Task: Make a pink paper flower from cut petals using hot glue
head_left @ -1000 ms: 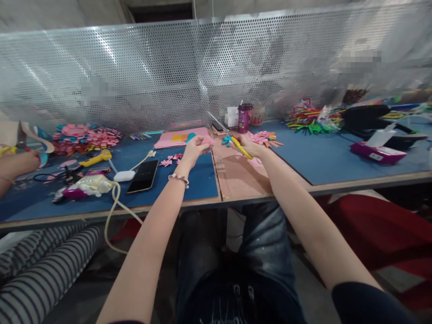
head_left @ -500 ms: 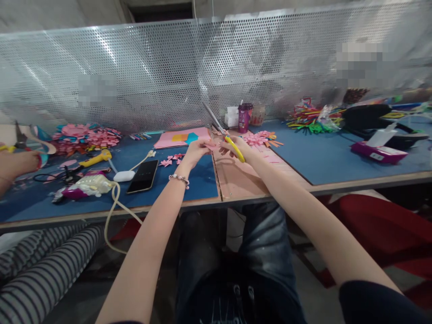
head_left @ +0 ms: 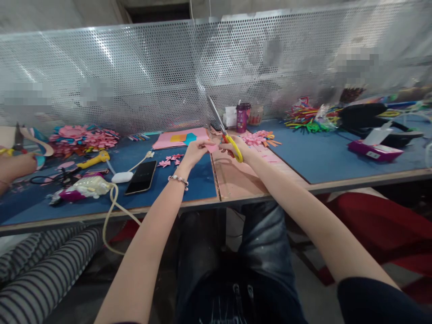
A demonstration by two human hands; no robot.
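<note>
The left hand [head_left: 197, 151] pinches a small pink paper piece [head_left: 211, 147]; the right hand [head_left: 245, 149], just beside it, grips yellow-handled scissors [head_left: 222, 128], blades pointing up and away. The paper sits between both hands, near the tan board's [head_left: 239, 180] left side, well back from the table's front edge [head_left: 249, 199]. Beyond stand a lidded purple cup [head_left: 243, 119], contents hidden, and a clear cup [head_left: 256, 115] with reddish contents.

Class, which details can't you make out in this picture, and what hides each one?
All in the head view:
- Full outline of the pink paper: partly covered by the left hand.
- Part of the handle of the scissors: behind the right hand.
- Print on the purple cup: too small.
- Most of the co-worker's arm: cut off by the left edge.
</note>
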